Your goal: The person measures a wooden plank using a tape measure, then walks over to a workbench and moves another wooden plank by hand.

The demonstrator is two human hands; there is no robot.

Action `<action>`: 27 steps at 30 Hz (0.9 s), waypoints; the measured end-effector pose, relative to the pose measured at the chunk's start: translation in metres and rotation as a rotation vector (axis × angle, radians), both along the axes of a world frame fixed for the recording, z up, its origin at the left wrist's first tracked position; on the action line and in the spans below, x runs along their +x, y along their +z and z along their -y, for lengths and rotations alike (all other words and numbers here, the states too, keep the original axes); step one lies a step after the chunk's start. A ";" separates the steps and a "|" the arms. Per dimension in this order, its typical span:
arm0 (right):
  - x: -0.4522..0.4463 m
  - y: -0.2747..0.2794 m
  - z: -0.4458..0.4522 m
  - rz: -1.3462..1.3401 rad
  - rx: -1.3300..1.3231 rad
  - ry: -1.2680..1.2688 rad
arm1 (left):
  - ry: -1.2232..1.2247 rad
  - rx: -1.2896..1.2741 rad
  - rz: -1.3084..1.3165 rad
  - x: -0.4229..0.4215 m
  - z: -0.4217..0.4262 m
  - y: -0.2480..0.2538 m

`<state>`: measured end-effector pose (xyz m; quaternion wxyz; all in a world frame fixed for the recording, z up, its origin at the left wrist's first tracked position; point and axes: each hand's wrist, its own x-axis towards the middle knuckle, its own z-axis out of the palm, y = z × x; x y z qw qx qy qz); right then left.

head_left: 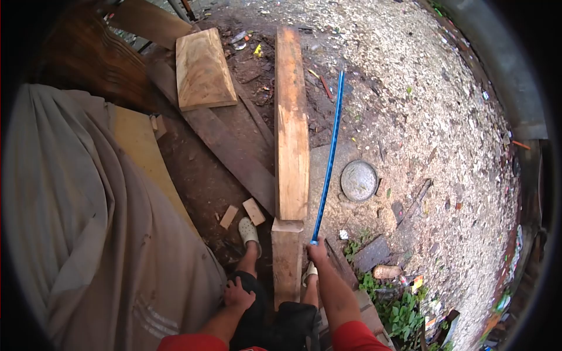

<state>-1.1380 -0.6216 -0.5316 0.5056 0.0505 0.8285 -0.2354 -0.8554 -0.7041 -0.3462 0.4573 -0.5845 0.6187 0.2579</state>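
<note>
My right hand (317, 251) is closed round the lower end of a long, thin, slightly curved blue stick (332, 153). The stick points forward and up, just right of a thick wooden beam (292, 140), with a gap between them in view. A second timber piece (287, 257) lies under the beam's near end, between my legs. My left hand (239, 294) holds nothing; its fingers are spread over my dark shorts (249, 316), near the grey-brown cloth cover (111, 205) on the left.
A broad wooden slab (205, 70) lies at the upper left, beside a dark plank (225, 149). Two small wood blocks (253, 211) are near my foot. A round metal pan (359, 180) sits on ground strewn with wood chips. Weeds (398, 310) and litter lie at the lower right.
</note>
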 end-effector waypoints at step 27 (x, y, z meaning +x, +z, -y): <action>0.043 0.036 -0.115 0.099 0.133 0.286 | 0.017 -0.021 0.005 -0.006 -0.009 -0.010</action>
